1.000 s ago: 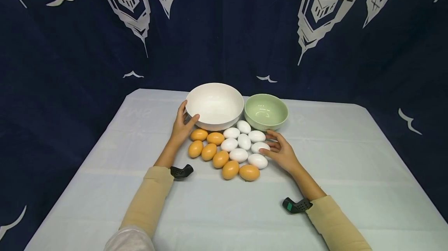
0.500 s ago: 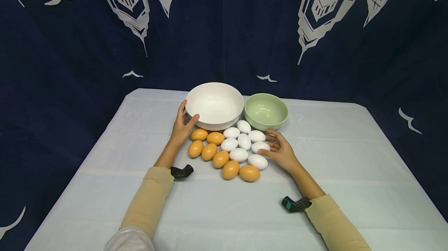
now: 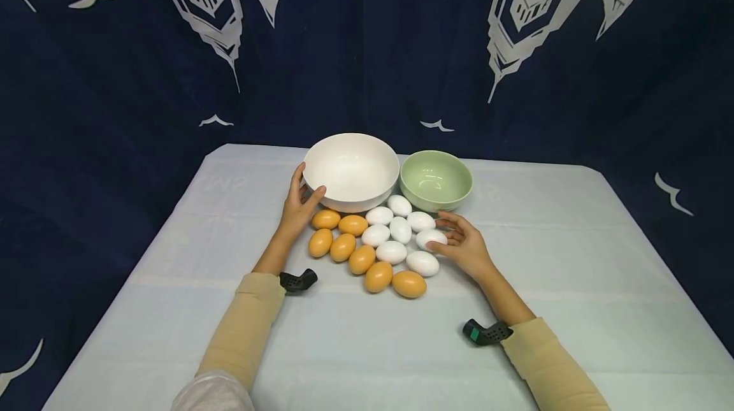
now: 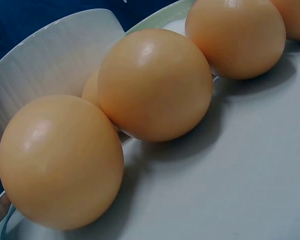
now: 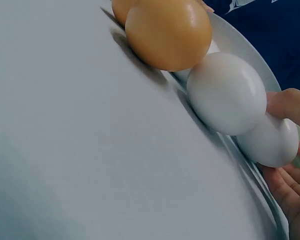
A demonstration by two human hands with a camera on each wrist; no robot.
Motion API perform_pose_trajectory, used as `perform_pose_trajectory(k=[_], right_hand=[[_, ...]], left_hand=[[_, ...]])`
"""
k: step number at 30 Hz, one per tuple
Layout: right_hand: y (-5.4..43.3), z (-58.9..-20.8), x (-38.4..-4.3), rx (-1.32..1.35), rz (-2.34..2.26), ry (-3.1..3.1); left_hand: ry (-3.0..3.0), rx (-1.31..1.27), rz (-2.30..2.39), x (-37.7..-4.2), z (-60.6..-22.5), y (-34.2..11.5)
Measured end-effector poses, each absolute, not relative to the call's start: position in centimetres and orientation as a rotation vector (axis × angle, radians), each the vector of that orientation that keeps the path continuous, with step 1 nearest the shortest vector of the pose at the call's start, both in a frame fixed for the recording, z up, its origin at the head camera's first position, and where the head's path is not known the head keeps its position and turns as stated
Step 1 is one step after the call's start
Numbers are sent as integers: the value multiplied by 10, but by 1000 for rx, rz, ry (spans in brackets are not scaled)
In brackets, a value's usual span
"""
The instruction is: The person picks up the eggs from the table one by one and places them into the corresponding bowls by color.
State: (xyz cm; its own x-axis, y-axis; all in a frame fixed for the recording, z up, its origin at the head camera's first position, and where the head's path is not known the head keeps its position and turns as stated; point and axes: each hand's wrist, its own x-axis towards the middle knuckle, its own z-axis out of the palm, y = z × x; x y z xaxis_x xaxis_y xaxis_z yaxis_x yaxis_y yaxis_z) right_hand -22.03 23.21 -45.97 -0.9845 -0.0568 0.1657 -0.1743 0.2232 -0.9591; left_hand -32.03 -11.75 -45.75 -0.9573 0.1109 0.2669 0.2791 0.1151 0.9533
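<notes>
Pinching, right hand (image 3: 473, 255): thumb on the near side and fingers round the far side of the gripped white egg (image 3: 430, 237), at the 3 o'clock edge of the egg cluster (image 3: 375, 236) (12 pointing away from the person); whether it is off the table (image 3: 390, 353) cannot be told.
Left hand (image 3: 295, 210): grasping the white bowl (image 3: 352, 165) from outside, fingers near its 9 o'clock, thumb near its 8 o'clock; it has kept this place over the last second.
Fresh shift: in the last half second the gripped white egg moved slightly toward 3 o'clock with the right hand, while its neighbours stayed put; I judge the hold secured and this egg being freed from the group, the rest untouched.
White eggs (image 3: 392, 252): seven others, through the cluster's middle and out to its 1 and 4 o'clock.
Brown eggs (image 3: 362, 260): seven, orange-toned, edging the cluster from 10 o'clock anticlockwise through 7 to 5.
Green bowl (image 3: 436, 181): pale and glossy, at about 12 o'clock from the gripped white egg, beside the white bowl's 3 o'clock; unmoved.
Navy cloth (image 3: 367, 67): patterned backdrop at 12 o'clock, beyond the table.
</notes>
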Motion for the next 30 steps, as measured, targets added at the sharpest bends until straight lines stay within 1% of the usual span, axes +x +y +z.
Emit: perform_pose_trajectory(k=[11,19,30], right_hand=[[235,-449,-217,106,1848,-2353],[235,-436,-218,72,1858,-2342],[230,-415,-228,164,1865,-2338]], left_hand=[[-2242,-392,-1943,-320,-458,-117],[-2249,-392,-1938,-319,-458,-118],[-2241,-409,-1947,-320,-460,-119]])
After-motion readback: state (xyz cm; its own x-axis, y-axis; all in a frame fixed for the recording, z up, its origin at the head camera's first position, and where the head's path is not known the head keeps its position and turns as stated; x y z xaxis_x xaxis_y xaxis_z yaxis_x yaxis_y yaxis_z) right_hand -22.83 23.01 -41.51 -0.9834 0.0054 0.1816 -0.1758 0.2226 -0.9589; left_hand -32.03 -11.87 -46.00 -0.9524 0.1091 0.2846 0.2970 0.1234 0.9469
